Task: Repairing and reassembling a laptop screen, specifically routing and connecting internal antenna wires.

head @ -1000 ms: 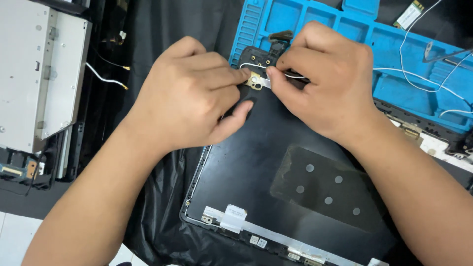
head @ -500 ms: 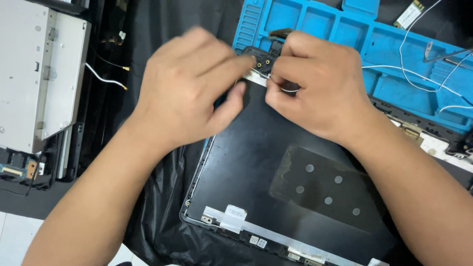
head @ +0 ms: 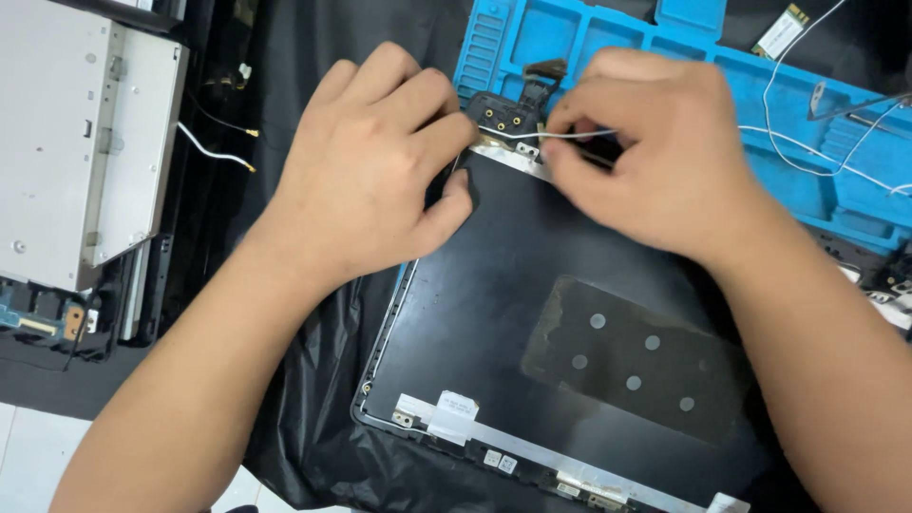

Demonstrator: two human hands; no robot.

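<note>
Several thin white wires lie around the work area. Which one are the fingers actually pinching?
The thin white wire at the black lid's top hinge corner, stretched between left hand and right hand. The other white wires lie loose, untouched, on the blue tray and at left.

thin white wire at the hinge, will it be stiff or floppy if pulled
The thin white wire looks floppy: it bends loosely between the right hand and the hinge. It is probably very light and fragile, being so thin. The left hand pressing on the black panel suggests the panel would shift otherwise.
</note>
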